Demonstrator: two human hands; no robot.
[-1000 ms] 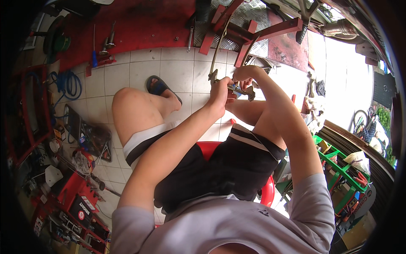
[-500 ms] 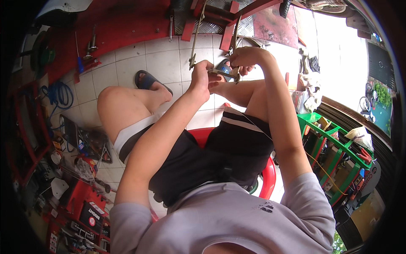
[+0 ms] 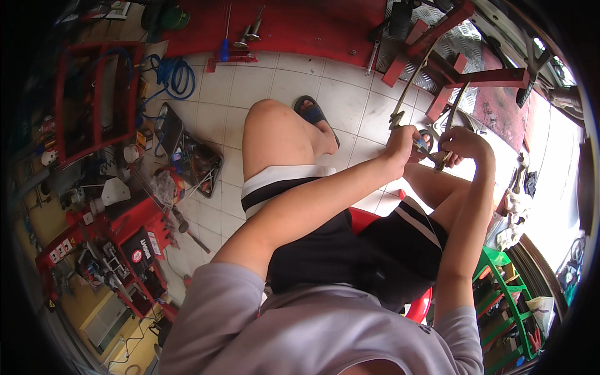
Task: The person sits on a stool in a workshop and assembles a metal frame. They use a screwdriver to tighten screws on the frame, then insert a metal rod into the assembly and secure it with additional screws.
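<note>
Both of my hands are out in front of my knees at a brass-coloured metal bracket (image 3: 396, 119) with two long thin arms and a short crosspiece. My left hand (image 3: 402, 152) is closed round the left part of the crosspiece. At its right end my right hand (image 3: 465, 145) has its fingers bent in and pressed on the metal near the right arm's base. The far ends of the arms reach toward a red steel frame (image 3: 494, 77); whether they are fixed there, I cannot tell. My fingers partly hide the crosspiece.
A red platform (image 3: 300, 28) runs along the far side, with a blue-handled screwdriver (image 3: 224, 50) on it. Blue hose (image 3: 178, 78) lies coiled on the tiled floor (image 3: 281, 84). A tool tray (image 3: 194, 162) and red cabinet stand left, a green rack (image 3: 519, 300) right.
The view has swung left, so the hands and the bracket appear farther right and lower. Both hands remain at the crosspiece; the left wrist looks slightly turned.
</note>
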